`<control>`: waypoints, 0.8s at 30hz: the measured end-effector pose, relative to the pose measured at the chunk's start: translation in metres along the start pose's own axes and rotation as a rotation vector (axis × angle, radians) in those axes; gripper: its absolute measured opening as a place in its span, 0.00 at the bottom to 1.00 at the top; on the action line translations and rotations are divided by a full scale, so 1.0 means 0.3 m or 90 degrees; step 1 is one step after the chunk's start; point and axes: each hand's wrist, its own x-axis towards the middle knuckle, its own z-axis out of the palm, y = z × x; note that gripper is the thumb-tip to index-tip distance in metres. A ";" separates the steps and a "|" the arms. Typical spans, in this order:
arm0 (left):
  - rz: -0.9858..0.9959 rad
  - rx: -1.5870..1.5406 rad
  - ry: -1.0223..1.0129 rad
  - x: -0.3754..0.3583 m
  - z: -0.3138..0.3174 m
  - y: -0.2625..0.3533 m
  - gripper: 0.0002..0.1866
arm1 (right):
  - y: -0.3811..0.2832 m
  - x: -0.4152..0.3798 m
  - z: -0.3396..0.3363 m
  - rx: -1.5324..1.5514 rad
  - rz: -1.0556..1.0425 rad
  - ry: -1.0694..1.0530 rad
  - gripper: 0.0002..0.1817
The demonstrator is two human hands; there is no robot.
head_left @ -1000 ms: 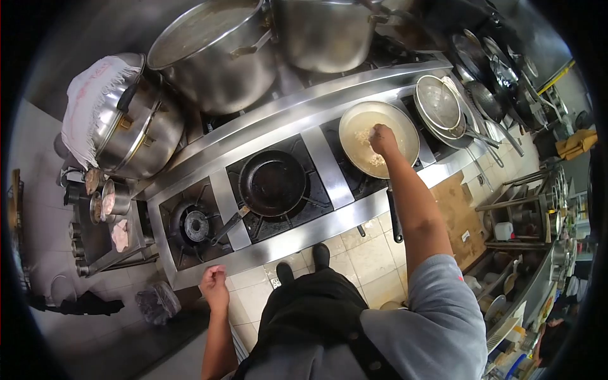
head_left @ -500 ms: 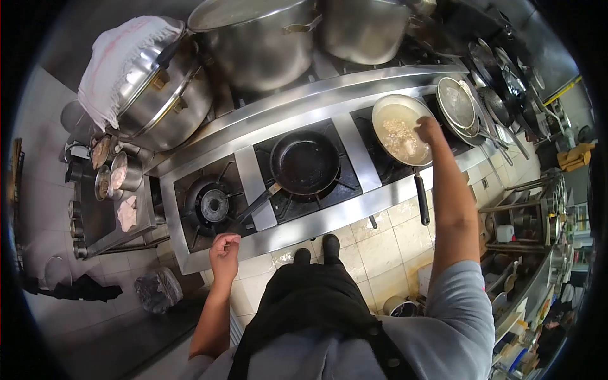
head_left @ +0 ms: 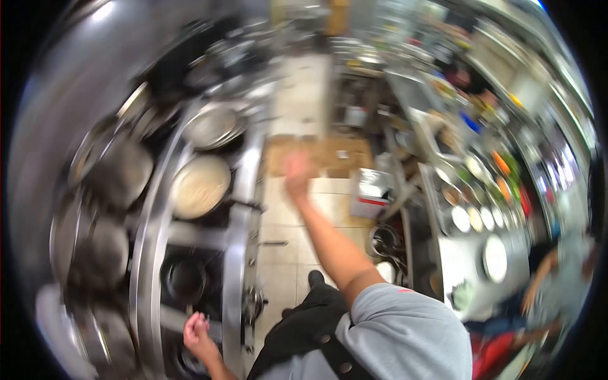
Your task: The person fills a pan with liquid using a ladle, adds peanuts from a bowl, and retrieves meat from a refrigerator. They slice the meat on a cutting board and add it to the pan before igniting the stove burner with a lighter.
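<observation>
My right hand (head_left: 297, 172) stretches out over the aisle floor, smeared by motion, so its fingers cannot be read. My left hand (head_left: 197, 332) is closed, its fingers curled together beside the stove; whether anything is in them is hidden. Just beyond it, a black frying pan (head_left: 183, 278) sits on a burner. Farther along the stove (head_left: 237, 250) stands a pale pan with cloudy liquid (head_left: 201, 187), its dark handle pointing over the front edge. Past that pan lie round metal strainers (head_left: 214, 125).
Large steel pots (head_left: 101, 253) line the back of the stove. Flattened cardboard (head_left: 348, 157) lies on the tiled floor, near a white box (head_left: 370, 193). At right, a steel counter (head_left: 453, 250) holds several small containers and a white plate (head_left: 494, 258). Another person (head_left: 557, 278) stands beyond it.
The view has swung right, from facing the stove to looking along the aisle. My right hand has left the pan of cloudy liquid and is out over the floor. My left hand remains closed.
</observation>
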 end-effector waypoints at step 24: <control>-0.133 0.272 -0.527 -0.036 1.302 -0.261 0.06 | 1.060 1.859 -2.425 -0.660 0.184 0.166 0.20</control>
